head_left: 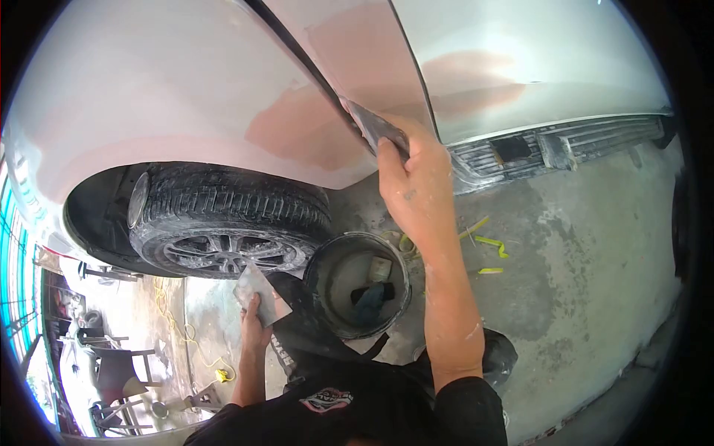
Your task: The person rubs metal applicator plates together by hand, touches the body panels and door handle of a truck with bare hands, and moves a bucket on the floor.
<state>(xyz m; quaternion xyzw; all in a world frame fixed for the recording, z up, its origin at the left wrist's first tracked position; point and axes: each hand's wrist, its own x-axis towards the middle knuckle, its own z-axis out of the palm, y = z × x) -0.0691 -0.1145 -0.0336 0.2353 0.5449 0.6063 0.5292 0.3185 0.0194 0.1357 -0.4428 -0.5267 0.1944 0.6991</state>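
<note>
My right hand (413, 167) pinches a thin dark-grey spreader (370, 123) between thumb and fingers. Its tip meets the pinkish patched edge of the car's body panel (353, 48), beside the dark door gap. My left hand (255, 327) is lower down, near the wheel, with its thumb over a flat square grey putty plate (260, 291). A pinkish smear shows along one edge of the plate. Pinkish patches also mark the fender (186, 82) and the white door (565, 44).
A dusty wheel (230, 215) sits under the arch. Beside it stands a black bucket (408, 290) holding a pale block and dark cloth-like things. Yellow strips (489, 244) lie on the concrete floor (587, 245). Chairs (123, 368) and a yellow cord (167, 312) are at lower left.
</note>
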